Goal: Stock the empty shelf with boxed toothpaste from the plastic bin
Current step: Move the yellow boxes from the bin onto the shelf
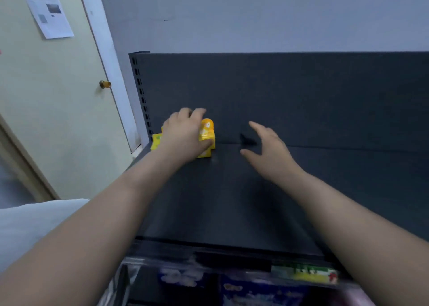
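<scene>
**Yellow boxes in the back left corner of a dark shelf**

A pale grey-blue painted wall [255,15] rises behind a matt dark grey metal shelf [232,201]. A cream door [46,110] with a round brass knob [105,84] stands to the left. A clear plastic bin [132,275] shows, blurred, below the shelf's front edge. The glossy yellow cardboard toothpaste boxes [207,131] stand in the shelf's back left corner. The left hand [183,136] grips them from above. The right hand [269,152] hovers just beside them, fingers spread, holding nothing.

Yellow toothpaste boxes [206,131] clustered at back-left of dark shelf [255,201], clear plastic bin [120,280] below (contents blurred)
</scene>
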`<state>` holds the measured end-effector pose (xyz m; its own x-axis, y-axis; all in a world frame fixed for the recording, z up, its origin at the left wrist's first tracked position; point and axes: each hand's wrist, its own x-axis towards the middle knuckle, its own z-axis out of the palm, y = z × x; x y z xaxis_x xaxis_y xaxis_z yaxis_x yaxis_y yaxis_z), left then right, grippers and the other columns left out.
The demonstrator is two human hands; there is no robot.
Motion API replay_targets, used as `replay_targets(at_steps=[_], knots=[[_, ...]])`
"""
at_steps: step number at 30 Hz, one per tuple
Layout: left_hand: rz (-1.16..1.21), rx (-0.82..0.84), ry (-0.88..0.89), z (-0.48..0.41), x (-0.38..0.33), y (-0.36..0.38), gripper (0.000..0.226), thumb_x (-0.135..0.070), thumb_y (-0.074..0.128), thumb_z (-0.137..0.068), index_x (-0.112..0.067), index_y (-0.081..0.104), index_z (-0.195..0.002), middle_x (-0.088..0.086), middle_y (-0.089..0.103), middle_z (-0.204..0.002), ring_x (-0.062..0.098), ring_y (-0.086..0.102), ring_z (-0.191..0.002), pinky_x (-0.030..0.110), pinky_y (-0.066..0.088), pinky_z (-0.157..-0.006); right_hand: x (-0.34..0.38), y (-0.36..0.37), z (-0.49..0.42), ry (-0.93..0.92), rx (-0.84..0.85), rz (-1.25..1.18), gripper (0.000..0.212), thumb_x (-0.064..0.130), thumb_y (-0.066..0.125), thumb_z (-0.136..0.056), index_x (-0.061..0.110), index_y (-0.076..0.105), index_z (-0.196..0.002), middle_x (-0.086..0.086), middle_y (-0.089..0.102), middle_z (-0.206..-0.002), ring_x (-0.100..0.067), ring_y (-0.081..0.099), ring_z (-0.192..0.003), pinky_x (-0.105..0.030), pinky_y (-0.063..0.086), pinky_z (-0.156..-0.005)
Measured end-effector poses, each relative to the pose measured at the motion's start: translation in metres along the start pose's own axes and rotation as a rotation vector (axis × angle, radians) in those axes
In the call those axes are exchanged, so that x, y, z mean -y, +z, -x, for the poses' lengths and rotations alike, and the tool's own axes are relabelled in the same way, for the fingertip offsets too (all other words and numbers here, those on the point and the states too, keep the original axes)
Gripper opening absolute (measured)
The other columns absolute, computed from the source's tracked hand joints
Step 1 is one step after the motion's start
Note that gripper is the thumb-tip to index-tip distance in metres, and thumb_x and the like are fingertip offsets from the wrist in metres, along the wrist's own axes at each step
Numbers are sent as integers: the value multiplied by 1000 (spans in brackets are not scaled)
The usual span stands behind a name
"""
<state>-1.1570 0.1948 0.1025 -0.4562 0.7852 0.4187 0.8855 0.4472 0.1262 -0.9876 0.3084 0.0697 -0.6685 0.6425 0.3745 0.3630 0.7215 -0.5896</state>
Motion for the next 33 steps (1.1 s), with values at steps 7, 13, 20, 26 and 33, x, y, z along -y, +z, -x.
replay_targets(at_steps=[7, 13, 20, 26, 33], knots=[[443, -63, 478, 45, -194, 5, 66, -38, 59, -86, -11, 38, -142, 9, 50, -136, 25, 47, -125, 35, 33, -106, -64, -129, 129, 58, -248, 197, 67, 26, 60, -90, 21, 28, -148, -2, 38, -148, -19, 34, -136, -28, 29, -107], [498, -14, 689, 122, -359, 14, 61, -34, 58, -87, -11, 39, -141, 12, 50, -134, 30, 48, -122, 44, 37, -105, -114, -247, 293, 302, -348, 406, 66, 28, 57, -92, 19, 25, -149, -8, 35, -150, -23, 30, -138, -34, 27, -113], [573, 46, 842, 226, -519, 11, 63, -33, 59, -87, -14, 36, -143, 11, 48, -132, 32, 46, -120, 42, 35, -104, -142, -355, 468, 570, -430, 631, 67, 31, 56, -92, 20, 24, -150, -6, 35, -150, -22, 28, -139, -33, 24, -113], [661, 102, 975, 293, -618, 4, 64, -36, 58, -88, -16, 34, -144, 9, 47, -136, 30, 44, -124, 42, 35, -106, -150, -411, 577, 738, -500, 733, 66, 32, 56, -92, 21, 24, -150, -6, 36, -149, -23, 31, -138, -34, 27, -111], [735, 223, 1135, 339, -710, 10, 64, -36, 57, -89, -19, 31, -145, 6, 44, -138, 27, 42, -127, 40, 32, -108, -171, -447, 654, 922, -616, 764, 66, 32, 55, -93, 23, 22, -150, -2, 35, -150, -20, 29, -138, -34, 26, -111]])
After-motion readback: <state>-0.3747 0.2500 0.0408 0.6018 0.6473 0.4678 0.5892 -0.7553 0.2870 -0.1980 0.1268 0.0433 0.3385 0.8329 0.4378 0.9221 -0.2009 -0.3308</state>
